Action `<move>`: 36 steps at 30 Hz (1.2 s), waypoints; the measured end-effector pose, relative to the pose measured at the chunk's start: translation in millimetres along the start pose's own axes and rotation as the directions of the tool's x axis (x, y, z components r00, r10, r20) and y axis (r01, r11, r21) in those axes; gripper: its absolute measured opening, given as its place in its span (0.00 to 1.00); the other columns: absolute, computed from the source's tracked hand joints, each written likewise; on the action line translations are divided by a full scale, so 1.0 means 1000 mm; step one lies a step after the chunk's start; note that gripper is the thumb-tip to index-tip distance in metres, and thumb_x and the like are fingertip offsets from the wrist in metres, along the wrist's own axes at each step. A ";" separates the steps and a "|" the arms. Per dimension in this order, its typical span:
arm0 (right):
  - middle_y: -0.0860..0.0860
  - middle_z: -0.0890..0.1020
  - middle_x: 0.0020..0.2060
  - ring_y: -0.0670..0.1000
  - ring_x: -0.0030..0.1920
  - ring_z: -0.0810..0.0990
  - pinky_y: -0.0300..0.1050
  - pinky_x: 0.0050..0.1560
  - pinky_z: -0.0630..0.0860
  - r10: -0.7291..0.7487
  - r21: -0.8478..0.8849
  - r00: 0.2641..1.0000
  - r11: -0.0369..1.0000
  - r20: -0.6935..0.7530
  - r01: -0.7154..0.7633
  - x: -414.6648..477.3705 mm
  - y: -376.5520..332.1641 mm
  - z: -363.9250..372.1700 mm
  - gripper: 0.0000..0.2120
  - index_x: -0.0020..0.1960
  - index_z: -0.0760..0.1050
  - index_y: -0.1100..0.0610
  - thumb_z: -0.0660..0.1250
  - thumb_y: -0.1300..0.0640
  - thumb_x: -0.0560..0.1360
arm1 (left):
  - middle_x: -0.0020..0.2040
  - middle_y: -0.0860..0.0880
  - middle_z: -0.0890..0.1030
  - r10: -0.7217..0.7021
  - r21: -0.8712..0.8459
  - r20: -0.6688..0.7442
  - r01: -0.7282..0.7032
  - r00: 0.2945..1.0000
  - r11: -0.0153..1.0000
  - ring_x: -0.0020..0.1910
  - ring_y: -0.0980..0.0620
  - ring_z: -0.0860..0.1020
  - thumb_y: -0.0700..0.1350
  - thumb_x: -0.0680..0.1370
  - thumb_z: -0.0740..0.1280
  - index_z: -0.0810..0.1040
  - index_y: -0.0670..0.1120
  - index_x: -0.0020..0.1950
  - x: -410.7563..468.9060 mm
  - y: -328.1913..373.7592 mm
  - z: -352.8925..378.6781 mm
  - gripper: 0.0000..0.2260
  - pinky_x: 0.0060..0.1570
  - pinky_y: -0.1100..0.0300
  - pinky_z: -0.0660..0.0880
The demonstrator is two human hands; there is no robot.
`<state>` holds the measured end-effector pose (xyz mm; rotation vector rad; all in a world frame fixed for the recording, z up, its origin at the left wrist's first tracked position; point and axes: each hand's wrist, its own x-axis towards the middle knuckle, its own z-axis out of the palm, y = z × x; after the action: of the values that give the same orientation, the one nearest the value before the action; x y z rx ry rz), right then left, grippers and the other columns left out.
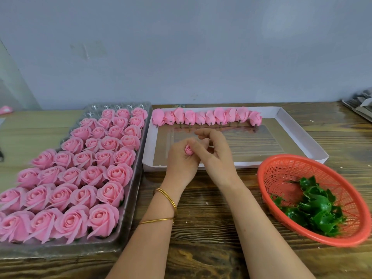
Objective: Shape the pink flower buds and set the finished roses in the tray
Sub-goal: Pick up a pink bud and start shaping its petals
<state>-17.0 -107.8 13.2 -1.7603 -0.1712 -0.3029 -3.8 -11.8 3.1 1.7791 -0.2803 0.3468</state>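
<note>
Single head-worn wide-angle view; faces forward and down over the table (201,198); close above it; wall (181,47) behind.

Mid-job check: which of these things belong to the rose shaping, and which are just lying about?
In the job: bud gripped by the left hand, right hand at it; row of buds in the white box; finished roses in the clear tray; probably the green cups in the red basket.
Lying about: papers, far right; pink object, far left.

No writing can be read: the small label (178,105) on the white box's (285,119) far rim is blurred, as is the print on the papers (360,105) at the worktop's right edge
</note>
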 end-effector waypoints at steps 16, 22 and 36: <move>0.53 0.79 0.55 0.47 0.59 0.77 0.48 0.62 0.74 0.010 0.002 0.998 1.000 0.061 -0.010 0.000 -0.008 -0.001 0.13 0.57 0.77 0.54 0.70 0.64 0.74 | 0.25 0.63 0.74 0.033 0.158 0.002 -0.033 0.999 0.987 0.28 0.66 0.73 0.47 0.79 0.67 0.68 0.55 0.27 0.002 -0.009 0.002 0.20 0.32 0.75 0.67; 0.50 0.80 0.52 0.47 0.56 0.78 0.47 0.58 0.76 0.008 -0.042 1.000 0.999 0.008 -0.008 0.000 -0.013 -0.004 0.07 0.52 0.79 0.50 0.70 0.52 0.75 | 0.26 0.65 0.76 0.010 0.157 -0.001 -0.010 1.000 0.987 0.31 0.68 0.75 0.48 0.79 0.65 0.70 0.59 0.29 0.001 -0.003 0.000 0.18 0.32 0.76 0.68; 0.49 0.81 0.30 0.48 0.36 0.78 0.39 0.35 0.69 0.100 -0.502 0.957 0.834 -0.274 -0.230 -0.001 -0.053 -0.100 0.08 0.33 0.78 0.54 0.67 0.63 0.70 | 0.34 0.30 0.70 -0.124 -0.008 -0.036 0.124 0.992 0.992 0.33 0.44 0.68 0.53 0.80 0.63 0.69 0.31 0.35 -0.002 0.003 -0.003 0.26 0.38 0.53 0.67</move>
<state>-43.7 -194.0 81.2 -2.2510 0.2683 -0.4620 -6.7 -9.5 5.6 1.7739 -0.1436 0.2885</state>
